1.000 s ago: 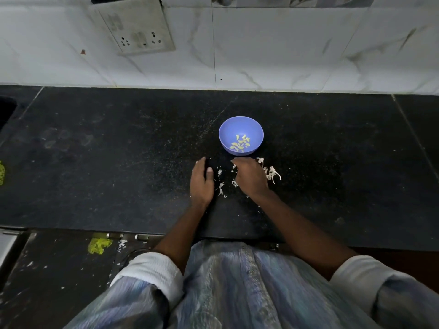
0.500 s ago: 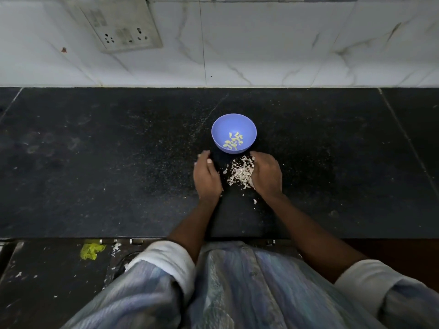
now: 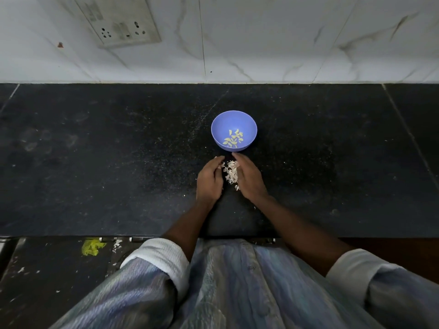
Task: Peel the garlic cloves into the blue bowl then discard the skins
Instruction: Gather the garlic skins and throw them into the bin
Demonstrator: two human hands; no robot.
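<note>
Two hands rest on the dark counter point(image 3: 118, 162): the left hand point(image 3: 210, 180) and right hand point(image 3: 249, 178), fingers nearly straight, press from both sides against a small pile of garlic skins point(image 3: 231, 172). Just behind them stands the blue bowl point(image 3: 247, 119) with peeled garlic cloves point(image 3: 233, 138) inside.

A black stone counter point(image 3: 95, 162) meets a white marble-tiled wall point(image 3: 285, 39) bearing a socket plate point(image 3: 116, 20); a yellow-green scrap point(image 3: 92, 247) lies below the counter's near edge.
</note>
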